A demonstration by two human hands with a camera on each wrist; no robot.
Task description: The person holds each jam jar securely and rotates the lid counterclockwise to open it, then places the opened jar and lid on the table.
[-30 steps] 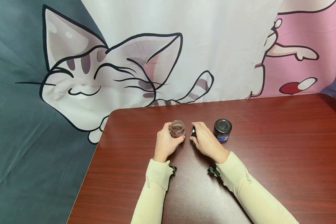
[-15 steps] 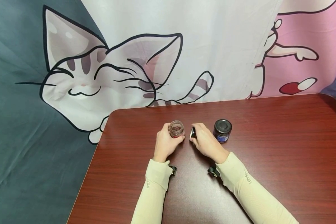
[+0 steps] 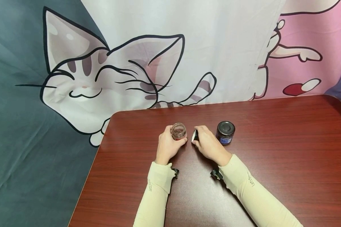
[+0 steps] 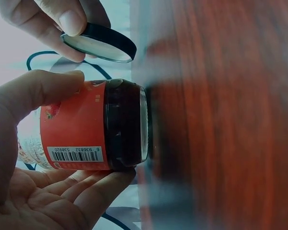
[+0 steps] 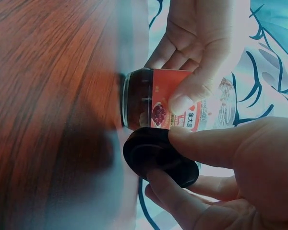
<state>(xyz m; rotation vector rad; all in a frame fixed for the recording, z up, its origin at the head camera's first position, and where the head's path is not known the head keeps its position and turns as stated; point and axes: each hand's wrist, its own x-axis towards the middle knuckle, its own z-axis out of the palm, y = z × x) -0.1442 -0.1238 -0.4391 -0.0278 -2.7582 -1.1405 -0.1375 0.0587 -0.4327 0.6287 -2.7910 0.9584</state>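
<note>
My left hand grips a glass jar that stands upright on the table with its mouth uncovered. In the left wrist view the jar has a red label with a barcode and dark contents toward its base. Just to the right of the jar, my right hand pinches a black lid by its rim, tilted on edge. The lid's pale inner face shows toward the jar, while its black outside fills the right wrist view. Lid and jar are apart.
A second jar, dark with a black lid and blue label, stands right of my right hand. The reddish-brown table ends at a back edge against a cat-print curtain.
The lid has tilted further in my right hand, so more of its pale inside shows, and it has shifted very slightly left. The left hand and its jar have barely moved.
</note>
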